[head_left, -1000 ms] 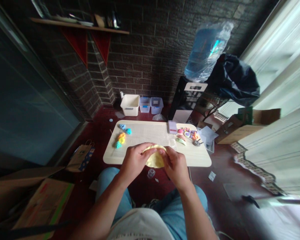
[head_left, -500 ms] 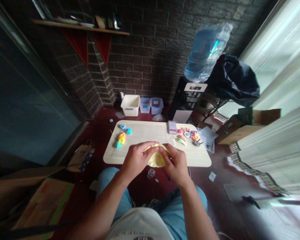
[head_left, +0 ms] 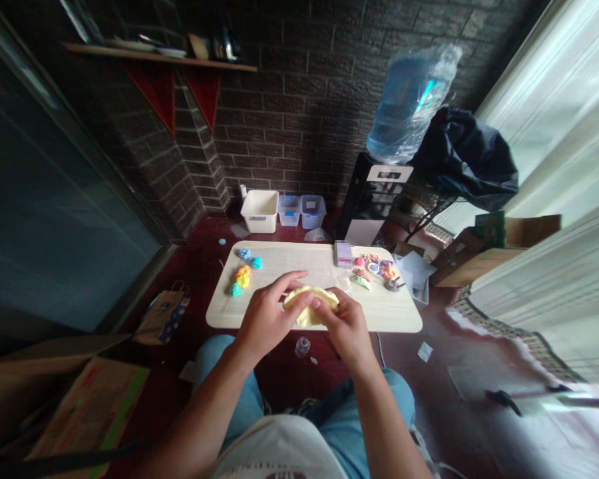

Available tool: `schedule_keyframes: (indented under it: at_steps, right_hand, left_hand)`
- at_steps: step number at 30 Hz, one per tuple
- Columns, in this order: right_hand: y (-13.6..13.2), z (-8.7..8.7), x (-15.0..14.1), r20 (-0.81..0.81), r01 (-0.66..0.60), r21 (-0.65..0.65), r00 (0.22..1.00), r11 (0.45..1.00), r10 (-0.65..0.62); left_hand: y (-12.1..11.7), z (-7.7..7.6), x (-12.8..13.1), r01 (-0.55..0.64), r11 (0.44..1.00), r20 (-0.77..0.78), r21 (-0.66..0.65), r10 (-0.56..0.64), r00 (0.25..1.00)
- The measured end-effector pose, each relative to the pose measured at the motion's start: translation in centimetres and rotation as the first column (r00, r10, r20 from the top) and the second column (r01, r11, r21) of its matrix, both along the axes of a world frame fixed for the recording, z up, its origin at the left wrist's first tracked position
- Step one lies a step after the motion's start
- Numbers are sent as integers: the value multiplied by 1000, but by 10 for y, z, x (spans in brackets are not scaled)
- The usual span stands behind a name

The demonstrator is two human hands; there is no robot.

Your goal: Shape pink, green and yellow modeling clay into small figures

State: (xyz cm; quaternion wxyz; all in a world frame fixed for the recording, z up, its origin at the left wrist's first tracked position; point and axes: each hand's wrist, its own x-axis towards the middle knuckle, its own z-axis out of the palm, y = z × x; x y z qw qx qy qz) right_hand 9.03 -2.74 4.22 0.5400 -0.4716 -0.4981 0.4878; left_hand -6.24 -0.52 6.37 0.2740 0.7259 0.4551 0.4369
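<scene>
A flattened piece of pale yellow modelling clay [head_left: 310, 318] is held up between both hands, over the near edge of the table [head_left: 279, 256]. My left hand [head_left: 269, 311] grips its left side, thumb across the face and index finger raised off it. On the right side my right hand [head_left: 347, 320] pinches the clay, the thumb pressing near the middle beside the other thumb. Lumps of blue, orange, yellow and green clay [head_left: 243, 279] lie on the table's left. Small coloured clay figures [head_left: 373, 267] sit at its right, by a clear flat box [head_left: 344, 254].
A white bin [head_left: 260, 211] and two clear plastic boxes [head_left: 302, 211] stand beyond the table. Behind its right end is a water dispenser [head_left: 374, 199]. Cardboard boxes stand at right [head_left: 494, 249] and lower left [head_left: 87, 412]. A clear jar [head_left: 302, 346] lies on the floor.
The clay has tilted and now shows a wider upper rim and shorter face. My left index finger has lifted off it, and both thumbs have shifted lower onto its face.
</scene>
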Motion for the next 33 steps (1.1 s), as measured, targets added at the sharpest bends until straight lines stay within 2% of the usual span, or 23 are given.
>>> schedule_keyframes:
  at_steps: [5,11,16,19,21,24,26,28,31,33]
  right_hand:
    - [-1,5,0,35,35,16,999,999,-35]
    - [-8,7,0,-5,31,25,1000,999,-31]
    - [-12,-1,5,209,102,115,970,988,-124]
    - [-11,-2,9,285,128,143,944,981,-164]
    - [-10,3,14,365,86,145,921,986,-134]
    - [-8,15,22,543,-61,136,840,989,-23]
    - [-7,21,25,590,-102,126,807,987,8]
    - [-6,23,26,549,-50,101,836,994,-14]
    - [-4,18,21,372,61,21,926,998,-64]
    - [-4,11,15,252,64,-16,966,998,-58]
  left_hand:
    - [0,0,1,30,995,1,-94,-31,1000]
    - [-2,-3,2,-22,985,44,-174,30,999]
    - [-3,-8,6,-62,980,58,-187,74,996]
    - [-3,-10,6,-45,978,43,-203,55,998]
    - [-1,-11,5,-1,981,24,-192,6,1000]
    - [3,-10,3,108,991,6,-73,-108,994]
    - [7,-9,2,158,988,3,-3,-158,988]
    - [9,-8,4,139,990,8,24,-139,990]
    - [9,-9,7,28,999,19,25,-28,999]
    - [7,-10,8,-12,1000,9,-3,12,1000]
